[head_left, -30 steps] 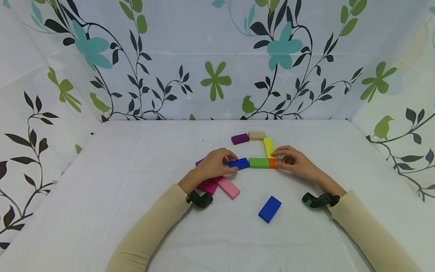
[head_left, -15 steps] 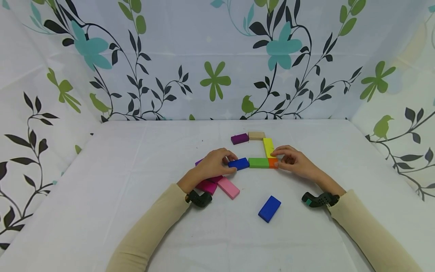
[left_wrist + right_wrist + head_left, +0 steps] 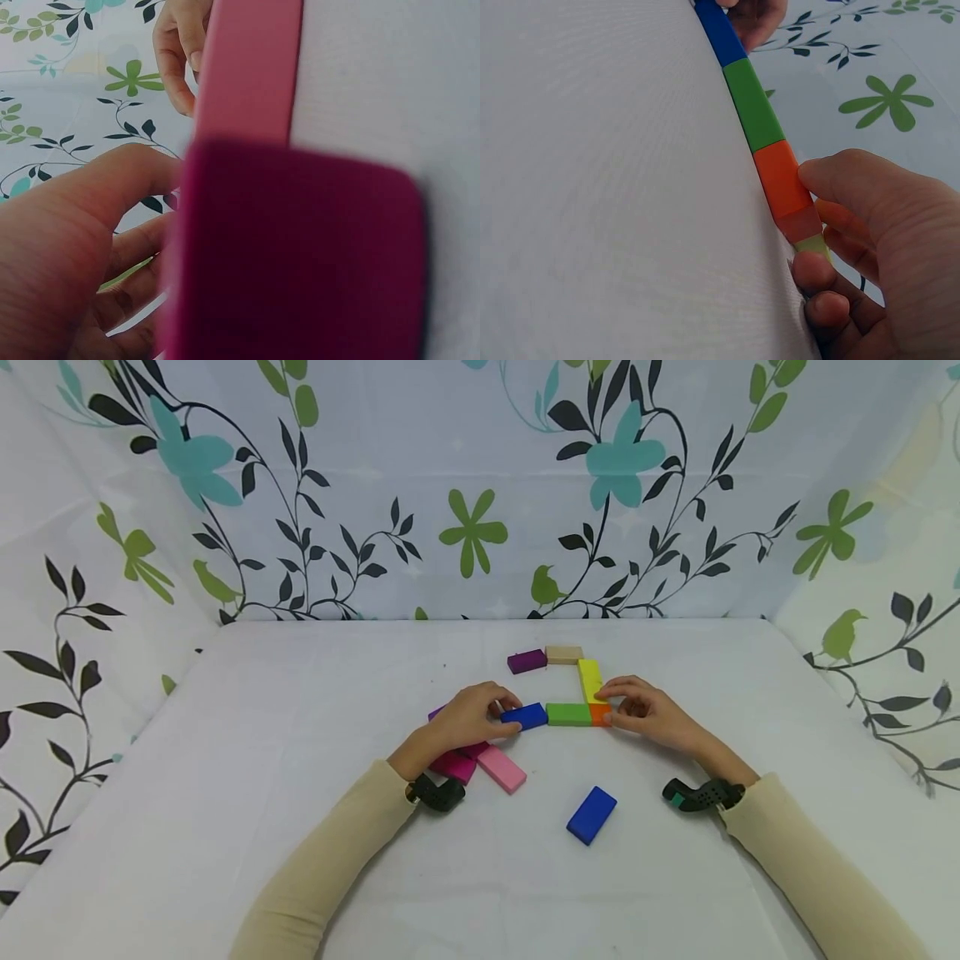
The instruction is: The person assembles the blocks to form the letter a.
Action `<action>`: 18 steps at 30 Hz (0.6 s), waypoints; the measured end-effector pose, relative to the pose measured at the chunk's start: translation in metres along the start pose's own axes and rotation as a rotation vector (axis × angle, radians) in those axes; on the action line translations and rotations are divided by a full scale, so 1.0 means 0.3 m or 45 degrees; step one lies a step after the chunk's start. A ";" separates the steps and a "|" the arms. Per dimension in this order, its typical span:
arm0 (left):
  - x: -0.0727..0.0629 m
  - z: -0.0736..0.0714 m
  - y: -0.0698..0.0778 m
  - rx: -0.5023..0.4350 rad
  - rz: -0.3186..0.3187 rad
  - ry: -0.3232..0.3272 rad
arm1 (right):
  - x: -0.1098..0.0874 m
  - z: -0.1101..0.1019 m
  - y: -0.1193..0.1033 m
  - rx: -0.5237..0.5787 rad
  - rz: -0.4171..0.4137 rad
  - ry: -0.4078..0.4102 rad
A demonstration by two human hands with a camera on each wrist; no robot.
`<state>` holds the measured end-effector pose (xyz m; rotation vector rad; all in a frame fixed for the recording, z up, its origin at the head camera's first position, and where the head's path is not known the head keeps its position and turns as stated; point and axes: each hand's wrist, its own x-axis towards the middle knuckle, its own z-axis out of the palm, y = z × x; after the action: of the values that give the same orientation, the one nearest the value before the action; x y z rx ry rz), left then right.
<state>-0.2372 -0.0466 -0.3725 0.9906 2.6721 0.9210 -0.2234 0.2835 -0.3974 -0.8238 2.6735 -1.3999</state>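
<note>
In the head view my left hand (image 3: 471,718) pinches the left end of a blue block (image 3: 524,717) between thumb and fingers. That block meets a green block (image 3: 568,715) end to end, slightly angled. An orange block (image 3: 599,716) adjoins the green one, and a yellow block (image 3: 590,679) runs back from it. My right hand (image 3: 651,713) holds this corner, thumb at the orange block (image 3: 783,178) and fingertips by the yellow. In the left wrist view a magenta block (image 3: 300,255), large and blurred, hides part of the left hand (image 3: 90,225).
A tan block (image 3: 564,654) and a dark purple block (image 3: 527,662) continue the row at the back. Beside the left wrist lie a pink block (image 3: 502,769), a magenta block (image 3: 454,767) and others partly covered. Another blue block (image 3: 592,816) lies alone nearer the front.
The whole head view has shifted slightly upward. Both hands keep their places on the blocks, and the blocks show no clear movement.
</note>
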 end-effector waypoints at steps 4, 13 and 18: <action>-0.011 -0.007 -0.006 -0.040 0.019 0.021 | 0.012 0.010 0.004 0.003 0.012 -0.005; -0.019 -0.001 0.000 -0.103 0.046 0.076 | 0.012 0.009 -0.004 -0.030 0.086 -0.020; -0.009 0.001 0.010 -0.080 0.070 0.142 | 0.001 -0.006 -0.008 -0.038 0.091 -0.004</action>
<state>-0.2334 -0.0462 -0.3711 1.0326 2.6995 1.0949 -0.2230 0.2835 -0.3943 -0.7242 2.6989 -1.3457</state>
